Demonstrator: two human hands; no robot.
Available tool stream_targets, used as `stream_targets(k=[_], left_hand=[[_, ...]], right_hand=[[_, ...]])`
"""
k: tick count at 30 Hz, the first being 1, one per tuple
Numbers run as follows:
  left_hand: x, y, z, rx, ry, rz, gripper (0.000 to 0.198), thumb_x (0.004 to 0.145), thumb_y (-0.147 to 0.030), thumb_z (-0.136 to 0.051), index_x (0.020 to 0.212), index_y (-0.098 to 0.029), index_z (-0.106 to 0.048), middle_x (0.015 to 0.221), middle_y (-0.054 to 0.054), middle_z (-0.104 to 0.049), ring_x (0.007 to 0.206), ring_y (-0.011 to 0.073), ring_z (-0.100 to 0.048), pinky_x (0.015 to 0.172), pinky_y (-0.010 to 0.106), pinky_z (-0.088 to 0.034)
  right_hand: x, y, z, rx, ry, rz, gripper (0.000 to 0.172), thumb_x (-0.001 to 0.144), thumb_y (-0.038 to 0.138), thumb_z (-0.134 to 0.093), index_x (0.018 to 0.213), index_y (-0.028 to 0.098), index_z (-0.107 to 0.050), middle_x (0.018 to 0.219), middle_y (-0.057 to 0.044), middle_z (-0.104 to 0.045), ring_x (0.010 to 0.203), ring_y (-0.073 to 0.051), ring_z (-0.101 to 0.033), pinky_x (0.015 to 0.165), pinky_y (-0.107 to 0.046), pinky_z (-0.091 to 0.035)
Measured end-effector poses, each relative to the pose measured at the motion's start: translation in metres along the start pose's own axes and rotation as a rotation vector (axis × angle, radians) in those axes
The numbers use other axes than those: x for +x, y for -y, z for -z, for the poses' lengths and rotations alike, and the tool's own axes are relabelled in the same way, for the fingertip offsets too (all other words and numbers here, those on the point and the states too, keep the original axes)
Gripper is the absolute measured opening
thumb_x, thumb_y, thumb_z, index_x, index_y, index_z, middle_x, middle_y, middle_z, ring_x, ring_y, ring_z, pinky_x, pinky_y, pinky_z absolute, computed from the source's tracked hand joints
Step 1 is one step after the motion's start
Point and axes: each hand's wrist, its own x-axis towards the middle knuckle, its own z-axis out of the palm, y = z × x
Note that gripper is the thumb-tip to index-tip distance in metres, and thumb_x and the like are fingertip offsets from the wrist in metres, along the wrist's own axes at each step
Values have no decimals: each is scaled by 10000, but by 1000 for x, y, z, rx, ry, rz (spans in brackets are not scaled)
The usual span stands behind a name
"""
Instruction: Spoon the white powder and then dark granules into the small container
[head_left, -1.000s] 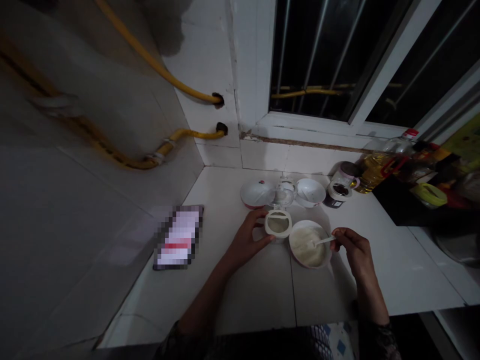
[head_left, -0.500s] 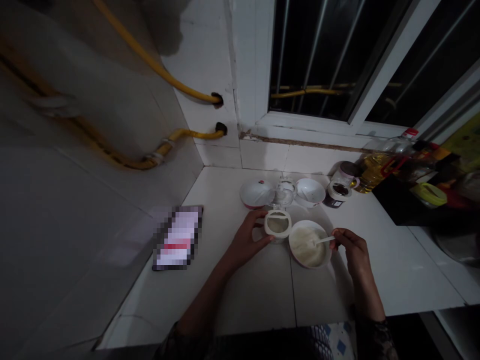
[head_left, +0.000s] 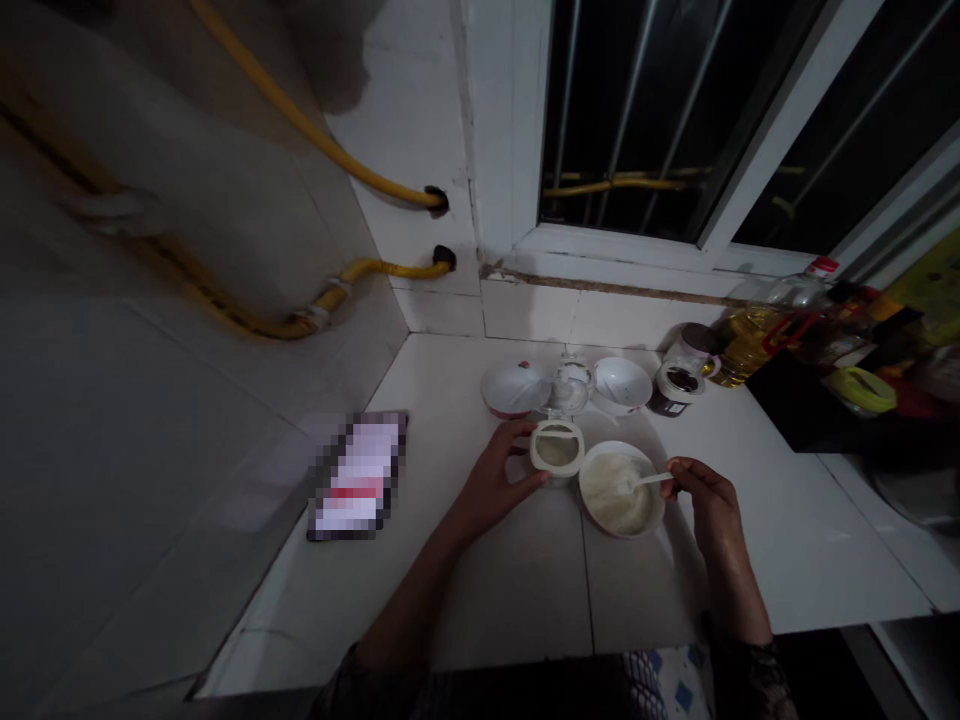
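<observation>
My left hand (head_left: 501, 478) is wrapped round a small clear jar (head_left: 556, 452) with a white rim; its hinged lid stands open toward the back. In my right hand (head_left: 703, 490) I pinch the handle of a white spoon (head_left: 651, 480). The spoon's head is over or in a pale, whitish substance in a white bowl (head_left: 621, 530); whether it is powder or a thick liquid I cannot tell. This bowl sits just right of the jar, near both hands.
Behind stand a shallow white bowl (head_left: 504, 388), another clear jar (head_left: 574, 372), a second white bowl (head_left: 624, 385) and a dark-filled jar (head_left: 676, 388). An oil bottle (head_left: 750, 335) is back right. A phone (head_left: 360, 475) lies on the left. Yellow pipes (head_left: 300, 120) run along the wall.
Almost nothing differs. Both hands keep their holds on the jar and the spoon, and the view has shifted very slightly.
</observation>
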Motion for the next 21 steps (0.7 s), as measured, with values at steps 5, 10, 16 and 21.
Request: stream_targets(k=[5, 10, 16, 21], left_hand=[[0, 0, 0, 6, 14, -6, 492, 818, -326, -727, 1238, -277, -477, 1310, 89, -543, 1188, 252, -582, 933, 430, -550], [1, 0, -1, 7, 5, -4, 485, 815, -319, -725, 1232, -269, -483, 1294, 88, -546, 1181, 250, -581, 928, 421, -549], [0, -1, -1, -5, -3, -5, 476, 819, -341, -724, 1226, -269, -488, 1284, 89, -553, 1174, 255, -584, 928, 424, -551], [0, -3, 0, -15, 5, -1, 497, 816, -346, -731, 1240, -264, -486, 1319, 101, -541, 1200, 265, -574, 942, 437, -545]], right_hand=[[3, 2, -5, 51, -26, 10, 238, 673, 423, -720, 631, 195, -664, 496, -7, -614, 504, -169, -545, 578, -324, -461], [6, 18, -29, 83, -42, 117, 256, 726, 447, -703, 697, 202, -639, 541, -2, -629, 534, -168, -555, 606, -322, -472], [-4, 29, -61, -216, 17, 498, 186, 929, 356, -529, 843, 226, -630, 685, -14, -668, 667, -186, -614, 735, -348, -494], [-6, 21, -67, -580, 259, 974, 186, 910, 152, -470, 876, 234, -634, 790, -24, -732, 648, -169, -624, 935, -444, -451]])
